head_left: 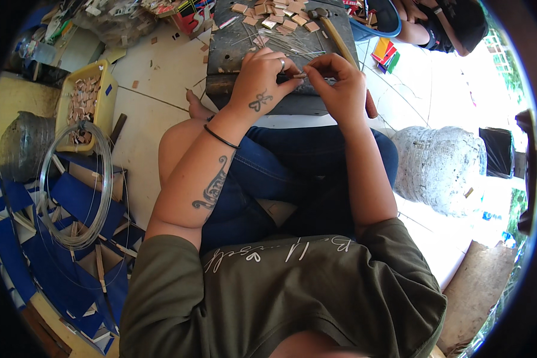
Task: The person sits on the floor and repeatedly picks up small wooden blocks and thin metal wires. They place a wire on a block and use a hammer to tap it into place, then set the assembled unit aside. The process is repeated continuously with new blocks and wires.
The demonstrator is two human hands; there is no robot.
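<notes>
Over the near edge of a dark block-like worktable [227, 59], my two hands meet fingertip to fingertip. My left hand [258, 77], with a ring on one finger, is closed in a pinch on a small light-brown piece [301, 76]. The thumb and forefinger of my right hand [341, 82] are closed on the same piece from the other side. Fingers cover most of it, so its exact shape is hidden. Just beyond the hands lie several thin cut wires [292, 43] and a pile of small wooden tiles [280, 13].
A hammer [338, 40] lies along the worktable's right side. Left of me stand a yellow basin [110, 89] of wooden pieces, a wire coil [106, 197] and blue folded boxes [27, 256]. A blue tub [391, 30], a person [441, 24] and a whitish plastic container [438, 167] are on the right.
</notes>
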